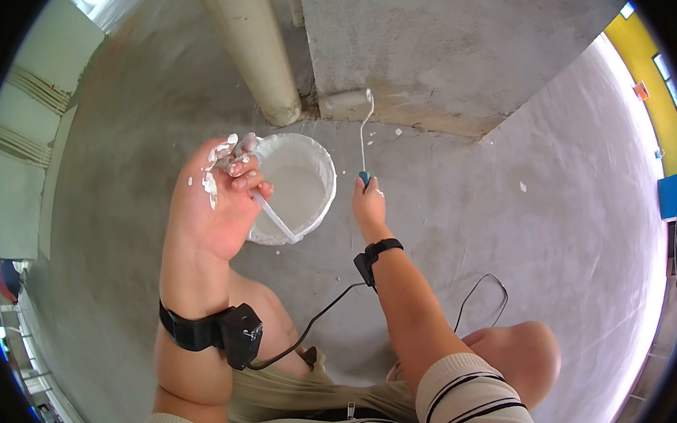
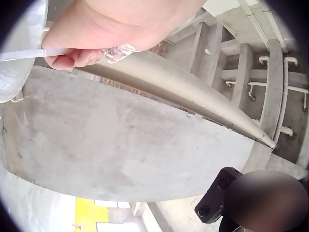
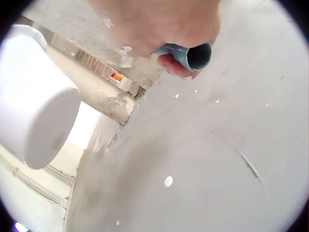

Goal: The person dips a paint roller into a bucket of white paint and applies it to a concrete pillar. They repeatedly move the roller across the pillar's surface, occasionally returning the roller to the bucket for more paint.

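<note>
My left hand, smeared with white paint, grips the white plastic handle of a white bucket. Whitish paint lies inside the bucket, and its underside shows in the right wrist view, where it hangs tilted. My right hand holds a paint roller by its blue grip, with the arm stretched forward. The roller's wire frame reaches up to its pale sleeve, which lies along the foot of the grey wall.
A thick pale pipe stands left of the wall block, behind the bucket. White drops dot the grey floor. A black cable runs from my left wrist camera to the right one, near my knees.
</note>
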Tool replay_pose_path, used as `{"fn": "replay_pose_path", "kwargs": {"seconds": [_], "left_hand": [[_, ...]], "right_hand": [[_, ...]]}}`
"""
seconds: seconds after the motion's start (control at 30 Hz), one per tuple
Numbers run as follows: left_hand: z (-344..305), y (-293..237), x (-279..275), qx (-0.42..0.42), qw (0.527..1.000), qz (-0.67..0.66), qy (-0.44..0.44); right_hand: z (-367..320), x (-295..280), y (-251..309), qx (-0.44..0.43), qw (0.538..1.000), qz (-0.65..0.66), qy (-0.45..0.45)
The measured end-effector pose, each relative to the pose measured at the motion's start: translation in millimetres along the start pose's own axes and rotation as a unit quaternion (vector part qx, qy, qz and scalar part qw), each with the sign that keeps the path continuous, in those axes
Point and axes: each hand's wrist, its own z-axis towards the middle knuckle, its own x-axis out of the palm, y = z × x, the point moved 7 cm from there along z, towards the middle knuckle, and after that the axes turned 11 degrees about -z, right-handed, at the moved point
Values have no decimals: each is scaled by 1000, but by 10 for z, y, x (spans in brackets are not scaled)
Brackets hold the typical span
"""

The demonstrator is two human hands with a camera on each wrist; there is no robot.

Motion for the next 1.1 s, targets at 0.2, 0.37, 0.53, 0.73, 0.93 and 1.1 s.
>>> {"fn": "replay_pose_path", "kwargs": {"seconds": [0.2,0.37,0.53,0.73,0.93,1.1], "left_hand": [[31,30,-1,-3,1000,-3,-7],[39,48,-3,-11,1000,0,-12],[30,45,-13,-17,1000,-5,-10],[18,27,-7,-15,1000,5,-8],[40,36,-13,-21,1000,-2,-7],[75,33,-44,-28,1000,-5,-10]], "right_hand": [[166,-789,690,-100,971,189,-110],[450,-692,687,-60,961,261,-64],[182,-260,271,-13,987,154,-48],[60,176,-293,93,982,155,46],[333,-546,383,-58,959,263,-94],[455,-1018,718,-43,910,411,-39]]}}
